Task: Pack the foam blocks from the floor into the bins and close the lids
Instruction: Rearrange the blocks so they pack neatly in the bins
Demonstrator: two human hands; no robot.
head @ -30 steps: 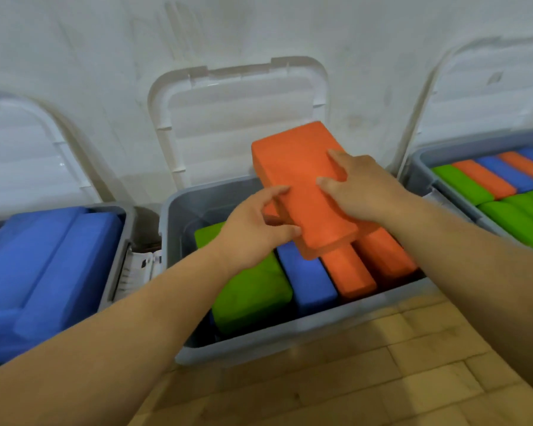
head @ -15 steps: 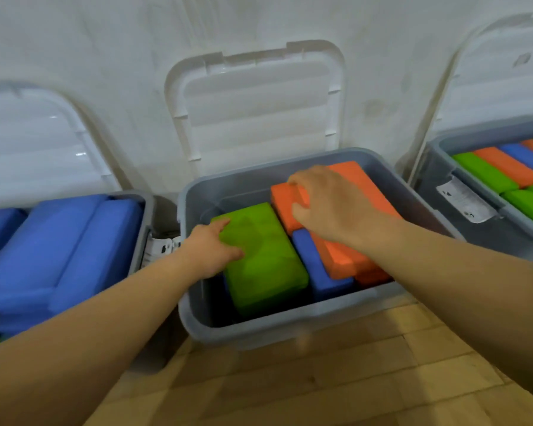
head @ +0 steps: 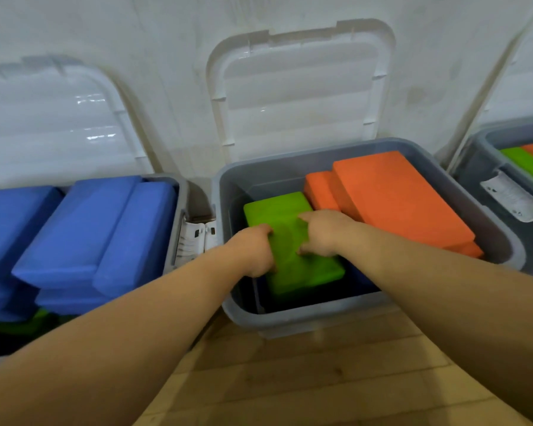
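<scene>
Three grey bins stand in a row on a pale wooden plank floor (head: 320, 379) against a white wall (head: 166, 32), each with its white lid propped open against that wall. In the middle bin (head: 290, 321) a green foam block (head: 293, 265) lies tilted beside stacked orange blocks (head: 394, 198). The left hand (head: 253, 250) curls its fingers round the green block's left edge, while the right hand (head: 323, 232) lies on its top with fingers bent, gripping or only pressing I cannot tell
</scene>
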